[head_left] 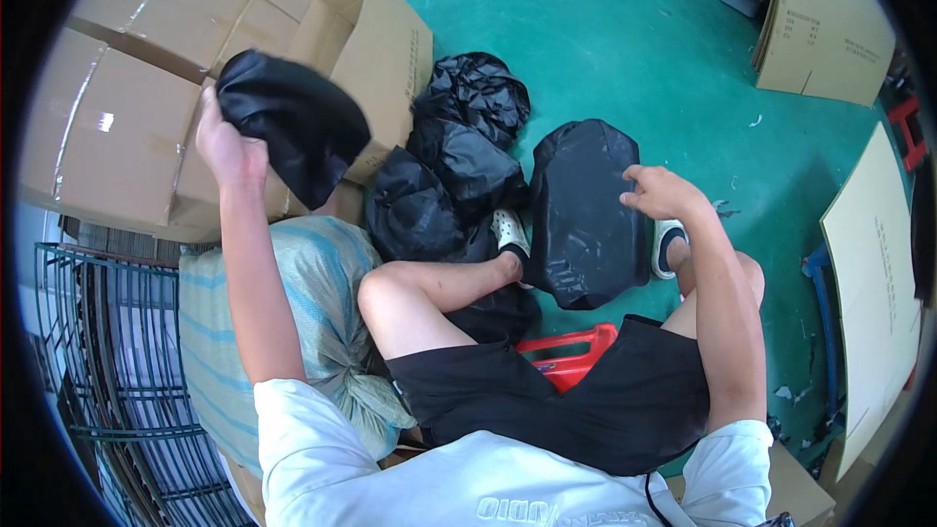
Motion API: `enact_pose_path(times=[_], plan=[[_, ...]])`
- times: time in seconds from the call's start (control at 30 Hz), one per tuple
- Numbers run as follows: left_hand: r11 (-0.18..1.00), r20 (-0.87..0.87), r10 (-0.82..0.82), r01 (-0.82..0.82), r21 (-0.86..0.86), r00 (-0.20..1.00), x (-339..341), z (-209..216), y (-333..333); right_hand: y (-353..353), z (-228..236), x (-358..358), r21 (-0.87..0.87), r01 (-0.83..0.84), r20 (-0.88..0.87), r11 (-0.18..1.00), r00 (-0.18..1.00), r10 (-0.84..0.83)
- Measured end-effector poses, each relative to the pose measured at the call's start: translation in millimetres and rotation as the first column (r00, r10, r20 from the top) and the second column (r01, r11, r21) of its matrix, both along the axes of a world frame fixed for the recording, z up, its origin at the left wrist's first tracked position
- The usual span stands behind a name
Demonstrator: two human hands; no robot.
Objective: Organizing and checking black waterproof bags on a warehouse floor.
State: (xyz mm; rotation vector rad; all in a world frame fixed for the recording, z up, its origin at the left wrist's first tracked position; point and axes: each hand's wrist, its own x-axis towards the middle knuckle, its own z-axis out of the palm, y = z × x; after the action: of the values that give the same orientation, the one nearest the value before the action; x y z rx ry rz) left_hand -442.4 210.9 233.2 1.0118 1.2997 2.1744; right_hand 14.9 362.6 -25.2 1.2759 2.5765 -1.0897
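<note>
My left hand point(232, 141) is raised at the left, its fingers closed on the edge of a limp black cloth piece point(293, 122). That cloth hangs, slightly blurred, in front of an open cardboard box point(386, 68). Between my lower legs stands a long black cloth-covered block point(586, 215) with angled ends and pale scuffs. My right hand point(669, 193) is at its upper right edge, thumb and forefinger pinching there. Several crumpled black cloth bundles point(468, 156) lie heaped to the left of the block, beside my foot.
Stacked cardboard cartons point(127, 127) fill the upper left. A tied woven sack point(283, 303) sits by my left leg, near a metal wire rack point(117, 361). Beneath me is a red plastic stool point(576, 356). Cardboard sheets point(878, 303) stand at the right on the green floor point(625, 39).
</note>
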Motion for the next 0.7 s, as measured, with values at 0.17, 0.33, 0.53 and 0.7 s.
enact_pose_path(times=[0.17, 0.33, 0.53, 0.7], plan=[[0.963, 0.144, -0.218, 0.237, -0.129, 0.965, 91.7, -4.4, 11.4, -23.1, 20.2, -18.7, -0.084, -0.092, -0.297, 0.992, 0.953, 0.063], [0.917, 0.223, -0.355, 0.384, -0.105, 0.908, 139.3, -43.6, 34.1, -40.4, 15.3, -32.6, -0.006, -0.059, -0.560, 0.998, 0.827, 0.045], [0.803, 0.371, -0.522, 0.589, -0.090, 0.768, 191.1, -68.6, 49.6, -29.5, 13.8, -36.0, -0.195, 0.135, -0.666, 0.972, 0.709, -0.232], [0.693, -0.279, -0.700, 0.534, -0.484, 0.657, 271.7, -95.5, 16.6, -16.6, 2.2, -31.5, -0.728, -0.279, -0.686, 0.626, 0.303, -0.662]])
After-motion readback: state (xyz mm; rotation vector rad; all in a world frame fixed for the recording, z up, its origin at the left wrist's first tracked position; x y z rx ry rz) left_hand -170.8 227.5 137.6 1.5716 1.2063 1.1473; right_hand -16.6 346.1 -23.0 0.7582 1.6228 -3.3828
